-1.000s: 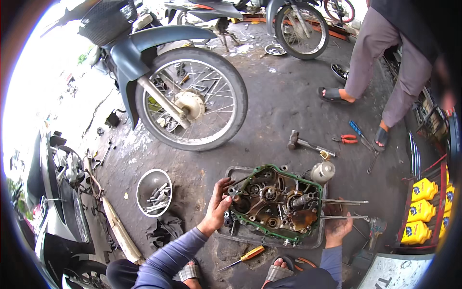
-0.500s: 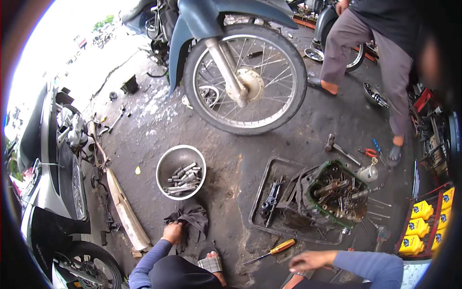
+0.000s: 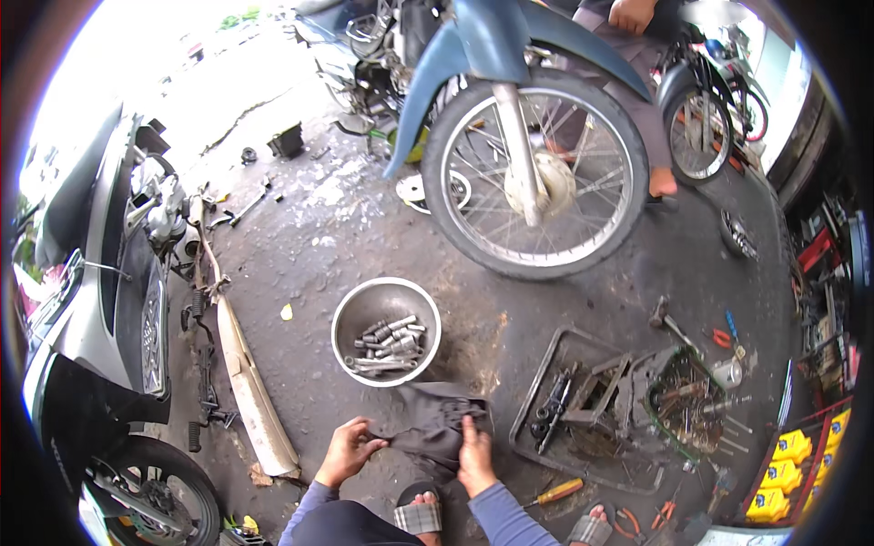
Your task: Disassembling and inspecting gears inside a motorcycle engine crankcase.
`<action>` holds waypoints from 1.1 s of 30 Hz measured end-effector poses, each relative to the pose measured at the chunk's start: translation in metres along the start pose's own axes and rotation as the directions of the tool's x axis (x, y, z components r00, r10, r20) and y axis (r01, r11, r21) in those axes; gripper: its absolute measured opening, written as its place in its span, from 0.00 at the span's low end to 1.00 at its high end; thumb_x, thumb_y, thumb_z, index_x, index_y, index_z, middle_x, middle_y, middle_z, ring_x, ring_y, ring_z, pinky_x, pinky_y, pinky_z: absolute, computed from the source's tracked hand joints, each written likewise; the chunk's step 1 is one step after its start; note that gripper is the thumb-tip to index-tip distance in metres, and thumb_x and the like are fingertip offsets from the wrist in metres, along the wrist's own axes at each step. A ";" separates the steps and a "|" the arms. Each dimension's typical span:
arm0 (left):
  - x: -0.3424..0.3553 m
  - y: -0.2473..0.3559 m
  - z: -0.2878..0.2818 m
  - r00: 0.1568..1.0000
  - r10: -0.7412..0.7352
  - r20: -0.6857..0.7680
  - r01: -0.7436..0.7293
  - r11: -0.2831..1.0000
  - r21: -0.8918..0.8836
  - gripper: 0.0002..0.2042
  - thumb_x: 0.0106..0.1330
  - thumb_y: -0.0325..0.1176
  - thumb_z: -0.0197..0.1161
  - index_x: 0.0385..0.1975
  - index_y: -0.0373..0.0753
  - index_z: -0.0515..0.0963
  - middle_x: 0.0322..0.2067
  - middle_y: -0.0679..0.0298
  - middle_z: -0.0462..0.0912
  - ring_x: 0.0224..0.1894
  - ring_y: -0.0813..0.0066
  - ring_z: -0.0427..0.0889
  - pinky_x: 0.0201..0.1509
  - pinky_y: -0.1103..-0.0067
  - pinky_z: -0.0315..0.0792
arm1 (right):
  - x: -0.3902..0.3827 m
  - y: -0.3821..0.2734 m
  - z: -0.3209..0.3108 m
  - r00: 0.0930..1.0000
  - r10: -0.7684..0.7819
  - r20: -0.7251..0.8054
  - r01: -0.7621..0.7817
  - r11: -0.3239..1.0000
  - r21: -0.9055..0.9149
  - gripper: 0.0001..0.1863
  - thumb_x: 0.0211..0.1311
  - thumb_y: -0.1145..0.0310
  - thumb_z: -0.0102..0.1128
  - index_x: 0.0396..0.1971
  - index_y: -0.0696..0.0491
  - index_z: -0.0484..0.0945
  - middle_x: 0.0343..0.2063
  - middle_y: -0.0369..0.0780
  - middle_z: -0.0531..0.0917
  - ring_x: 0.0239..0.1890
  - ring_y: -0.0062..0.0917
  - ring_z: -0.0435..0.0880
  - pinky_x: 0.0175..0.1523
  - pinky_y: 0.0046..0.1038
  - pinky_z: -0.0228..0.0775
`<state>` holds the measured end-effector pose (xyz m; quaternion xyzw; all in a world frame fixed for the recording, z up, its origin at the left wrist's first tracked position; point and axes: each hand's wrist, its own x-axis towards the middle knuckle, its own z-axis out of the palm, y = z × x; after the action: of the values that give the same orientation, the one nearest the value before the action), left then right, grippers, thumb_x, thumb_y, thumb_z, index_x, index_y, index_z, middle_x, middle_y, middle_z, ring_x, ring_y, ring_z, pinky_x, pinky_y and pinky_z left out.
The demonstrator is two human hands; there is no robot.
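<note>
A dark grey cloth [image 3: 428, 420] is stretched between my two hands, just above the ground in front of my feet. My left hand [image 3: 350, 451] pinches its left corner between thumb and fingers. On the other side, my right hand [image 3: 476, 458] grips the bunched right end, thumb on top. Right beyond the cloth stands a round metal bowl [image 3: 342, 355] holding several sockets [image 3: 393, 337] and wrenches [image 3: 378, 365].
An engine case [image 3: 674, 391] rests on a black tray [image 3: 519, 437] at the right, with a yellow-handled screwdriver [image 3: 557, 491], pliers [image 3: 628, 523] and a hammer [image 3: 669, 318] around it. An exhaust pipe [image 3: 250, 391] lies left. A motorcycle wheel [image 3: 437, 200] stands ahead; a person's hand [image 3: 631, 14] shows behind.
My right hand has come left from near my knee and taken hold of the cloth. The cloth is lifted and spread between both hands. The person beyond has moved behind the motorcycle wheel.
</note>
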<state>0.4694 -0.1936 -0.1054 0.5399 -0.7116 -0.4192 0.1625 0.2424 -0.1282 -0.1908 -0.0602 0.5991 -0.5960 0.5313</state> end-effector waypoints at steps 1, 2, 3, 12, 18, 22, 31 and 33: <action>0.000 -0.009 -0.008 0.994 -0.112 0.011 0.112 0.992 -0.059 0.12 0.55 0.30 0.72 0.26 0.32 0.74 0.35 0.61 0.80 0.30 0.78 0.78 0.34 0.78 0.72 | 0.004 -0.010 -0.008 0.998 -0.055 -0.016 0.056 0.998 0.032 0.25 0.65 0.50 0.58 0.39 0.61 0.79 0.36 0.39 0.82 0.37 0.22 0.77 0.47 0.27 0.69; 0.001 -0.014 -0.007 0.972 -0.225 0.072 0.234 0.956 -0.178 0.12 0.56 0.30 0.72 0.33 0.33 0.75 0.37 0.63 0.80 0.32 0.80 0.78 0.35 0.79 0.73 | 0.007 -0.017 -0.012 0.992 -0.118 0.038 0.118 0.993 0.022 0.24 0.66 0.51 0.57 0.41 0.61 0.78 0.37 0.38 0.82 0.39 0.21 0.76 0.48 0.26 0.68; 0.000 -0.018 -0.004 0.966 -0.222 0.133 0.258 0.873 -0.414 0.13 0.58 0.30 0.71 0.39 0.34 0.77 0.40 0.65 0.80 0.35 0.81 0.78 0.37 0.80 0.73 | 0.007 -0.020 -0.013 0.992 -0.091 0.090 0.090 0.996 0.012 0.23 0.66 0.52 0.57 0.42 0.60 0.78 0.38 0.38 0.81 0.40 0.20 0.76 0.48 0.25 0.68; 0.012 0.000 0.060 0.953 -0.070 0.296 0.224 0.819 -0.528 0.18 0.60 0.34 0.70 0.47 0.35 0.78 0.42 0.65 0.81 0.40 0.84 0.78 0.43 0.82 0.74 | -0.015 -0.027 0.020 0.882 -0.395 0.257 0.447 0.528 -0.722 0.23 0.58 0.53 0.63 0.34 0.62 0.79 0.30 0.54 0.82 0.36 0.47 0.82 0.41 0.37 0.71; 0.009 -0.025 0.009 0.995 0.050 0.087 -0.048 0.999 -0.021 0.17 0.50 0.43 0.74 0.34 0.38 0.85 0.47 0.56 0.78 0.48 0.59 0.78 0.53 0.70 0.72 | -0.015 -0.058 0.016 0.864 -0.408 0.296 0.473 0.454 -0.755 0.23 0.56 0.48 0.63 0.27 0.56 0.78 0.24 0.51 0.81 0.33 0.50 0.81 0.36 0.44 0.70; -0.005 -0.034 -0.041 0.952 0.298 -0.071 -0.286 0.947 0.143 0.14 0.44 0.38 0.77 0.24 0.37 0.82 0.50 0.56 0.75 0.56 0.58 0.71 0.59 0.67 0.66 | -0.011 -0.067 0.026 0.867 -0.424 0.261 0.411 0.313 -0.856 0.20 0.59 0.54 0.63 0.23 0.58 0.75 0.28 0.49 0.82 0.36 0.49 0.80 0.39 0.44 0.69; 0.016 -0.061 0.014 0.939 0.068 0.338 0.263 0.493 -0.829 0.30 0.55 0.32 0.70 0.59 0.37 0.68 0.57 0.57 0.74 0.61 0.64 0.70 0.67 0.67 0.59 | -0.040 -0.095 0.072 0.729 -0.093 0.679 0.410 0.853 -0.323 0.20 0.65 0.56 0.59 0.42 0.60 0.77 0.35 0.42 0.81 0.38 0.27 0.79 0.46 0.25 0.70; 0.012 -0.065 0.053 0.892 0.044 0.449 0.384 0.449 -0.807 0.35 0.56 0.34 0.70 0.65 0.39 0.62 0.58 0.58 0.73 0.63 0.64 0.69 0.68 0.66 0.59 | -0.040 -0.102 0.078 0.660 -0.007 0.751 0.221 0.957 -0.186 0.24 0.65 0.54 0.59 0.49 0.60 0.76 0.41 0.43 0.83 0.44 0.30 0.82 0.52 0.27 0.71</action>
<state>0.4694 -0.1866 -0.1900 0.3483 -0.3500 -0.8411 0.2210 0.2579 -0.1793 -0.0675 -0.4051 0.3981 -0.4674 0.6774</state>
